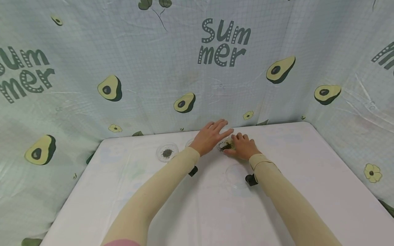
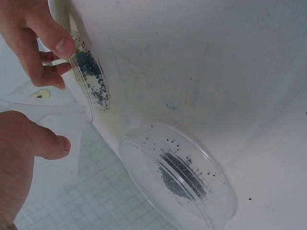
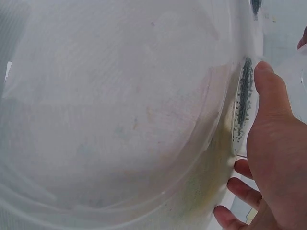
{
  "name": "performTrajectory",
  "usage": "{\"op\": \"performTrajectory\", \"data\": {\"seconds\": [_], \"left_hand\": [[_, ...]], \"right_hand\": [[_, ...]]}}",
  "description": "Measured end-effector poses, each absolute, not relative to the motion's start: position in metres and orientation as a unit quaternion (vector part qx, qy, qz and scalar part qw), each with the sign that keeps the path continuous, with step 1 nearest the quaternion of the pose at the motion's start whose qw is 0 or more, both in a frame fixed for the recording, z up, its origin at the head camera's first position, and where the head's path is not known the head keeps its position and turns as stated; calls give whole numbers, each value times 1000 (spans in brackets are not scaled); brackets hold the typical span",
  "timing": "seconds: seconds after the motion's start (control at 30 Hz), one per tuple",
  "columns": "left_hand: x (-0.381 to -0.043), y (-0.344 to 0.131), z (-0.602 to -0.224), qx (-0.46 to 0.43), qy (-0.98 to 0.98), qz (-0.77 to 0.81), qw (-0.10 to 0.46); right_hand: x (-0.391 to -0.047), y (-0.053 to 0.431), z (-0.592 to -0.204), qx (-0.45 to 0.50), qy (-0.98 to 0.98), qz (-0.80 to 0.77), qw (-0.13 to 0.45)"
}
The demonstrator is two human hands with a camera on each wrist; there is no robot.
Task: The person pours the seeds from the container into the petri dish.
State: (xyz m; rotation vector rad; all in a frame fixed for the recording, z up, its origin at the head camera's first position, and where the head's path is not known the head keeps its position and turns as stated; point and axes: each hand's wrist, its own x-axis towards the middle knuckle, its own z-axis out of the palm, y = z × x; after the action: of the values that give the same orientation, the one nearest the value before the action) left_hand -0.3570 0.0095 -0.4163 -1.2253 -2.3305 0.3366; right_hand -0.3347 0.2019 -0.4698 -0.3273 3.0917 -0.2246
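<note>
My right hand [image 1: 246,149] grips the rim of a clear petri dish [image 2: 100,88] on the table, thumb at the near side and fingers round the other. Dark grains [image 1: 226,146] lie in this dish, spread toward one side. Just left of it and higher, my left hand [image 1: 209,138] holds a thin clear lid [image 2: 53,117] with fingers stretched out. Most of that lid blends into the background. Another petri dish [image 2: 223,191] with a heap of dark grains stands near the left hand in the left wrist view.
Farther left is a round clear dish [image 1: 159,152] with a dark heap in its middle. A bare clear round piece [image 1: 229,175] lies nearer me, beside the right wrist. Part of another dish [image 1: 188,142] shows behind the left wrist. A printed curtain [image 1: 147,112] hangs behind the white table [image 1: 197,212].
</note>
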Motion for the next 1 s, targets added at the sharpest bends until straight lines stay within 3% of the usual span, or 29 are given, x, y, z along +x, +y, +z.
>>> {"op": "performTrajectory", "data": {"seconds": [0.67,1.0], "left_hand": [[-357,-4,-409,-392,-888,31,239],[-355,-22,-412,-384,-895,16,226]], "right_hand": [[-339,203,-472,-90,987,-133,-6],[-323,208,-463,-107,981,-161,-32]]}}
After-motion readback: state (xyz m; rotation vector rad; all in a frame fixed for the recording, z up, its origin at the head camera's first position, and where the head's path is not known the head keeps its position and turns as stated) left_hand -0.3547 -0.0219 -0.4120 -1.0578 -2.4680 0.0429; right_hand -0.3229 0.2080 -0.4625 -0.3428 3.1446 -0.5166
